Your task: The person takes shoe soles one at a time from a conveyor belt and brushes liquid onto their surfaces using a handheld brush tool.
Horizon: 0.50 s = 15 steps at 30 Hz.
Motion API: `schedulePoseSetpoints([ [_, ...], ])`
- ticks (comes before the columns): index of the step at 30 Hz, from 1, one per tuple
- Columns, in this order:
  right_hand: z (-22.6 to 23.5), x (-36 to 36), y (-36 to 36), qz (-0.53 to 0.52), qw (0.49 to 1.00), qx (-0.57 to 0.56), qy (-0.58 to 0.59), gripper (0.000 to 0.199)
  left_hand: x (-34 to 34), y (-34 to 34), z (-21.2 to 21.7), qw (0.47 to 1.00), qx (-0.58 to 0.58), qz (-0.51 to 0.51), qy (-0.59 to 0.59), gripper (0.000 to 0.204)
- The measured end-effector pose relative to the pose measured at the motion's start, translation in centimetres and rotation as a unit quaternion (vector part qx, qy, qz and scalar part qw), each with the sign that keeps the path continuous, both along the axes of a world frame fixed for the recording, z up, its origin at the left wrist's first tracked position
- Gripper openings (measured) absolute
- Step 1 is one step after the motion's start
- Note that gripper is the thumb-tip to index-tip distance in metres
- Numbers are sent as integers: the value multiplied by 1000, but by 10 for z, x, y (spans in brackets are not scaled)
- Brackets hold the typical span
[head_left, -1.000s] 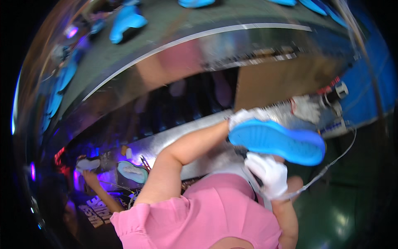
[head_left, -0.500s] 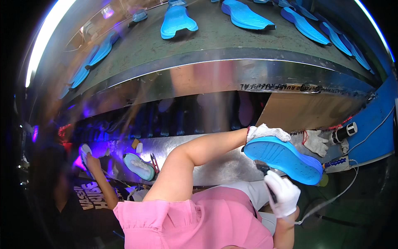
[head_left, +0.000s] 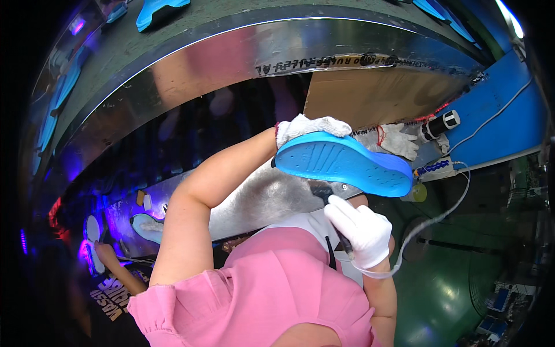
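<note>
My left hand [head_left: 309, 127], in a white knit glove, is closed on the far edge of a blue shoe sole [head_left: 341, 162], its face with grooves and small holes toward me. My right hand [head_left: 365, 232], in a smooth white glove, grips a brush [head_left: 321, 191] by its dark handle. The dark, flat brush head lies just below the sole's near edge, apart from it in the picture. A pale tube [head_left: 416, 234] runs from the handle's lower end and loops up to the right. The left fingertips are partly hidden behind the sole.
A metal bench [head_left: 254, 196] lies beneath. Spare gloves [head_left: 399, 141], a black-and-white cylinder [head_left: 444, 124] and a blue coiled hose [head_left: 433, 168] are at right. Another sole [head_left: 147, 228] lies left; beyond it a co-worker's hand [head_left: 107, 254] holds a sole. A belt [head_left: 231, 14] carries blue soles.
The whole view has shifted and tilted. My right hand has drawn the brush off the sole's near edge, where it was before. My left hand keeps hold of the sole.
</note>
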State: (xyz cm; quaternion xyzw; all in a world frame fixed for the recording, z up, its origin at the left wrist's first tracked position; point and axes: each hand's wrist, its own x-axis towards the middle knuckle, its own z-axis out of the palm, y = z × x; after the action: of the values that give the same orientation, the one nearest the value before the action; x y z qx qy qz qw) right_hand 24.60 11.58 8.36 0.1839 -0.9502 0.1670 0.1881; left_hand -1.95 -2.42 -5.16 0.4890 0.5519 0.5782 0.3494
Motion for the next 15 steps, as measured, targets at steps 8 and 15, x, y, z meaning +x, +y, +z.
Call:
schedulePoseSetpoints([
  [8,11,2,6,20,1000,1,0,32,23,-3,62,956,-128,54,-258,57],
  [15,7,1,17,11,1000,4,24,27,5,-17,51,991,4,106,-83,64],
])
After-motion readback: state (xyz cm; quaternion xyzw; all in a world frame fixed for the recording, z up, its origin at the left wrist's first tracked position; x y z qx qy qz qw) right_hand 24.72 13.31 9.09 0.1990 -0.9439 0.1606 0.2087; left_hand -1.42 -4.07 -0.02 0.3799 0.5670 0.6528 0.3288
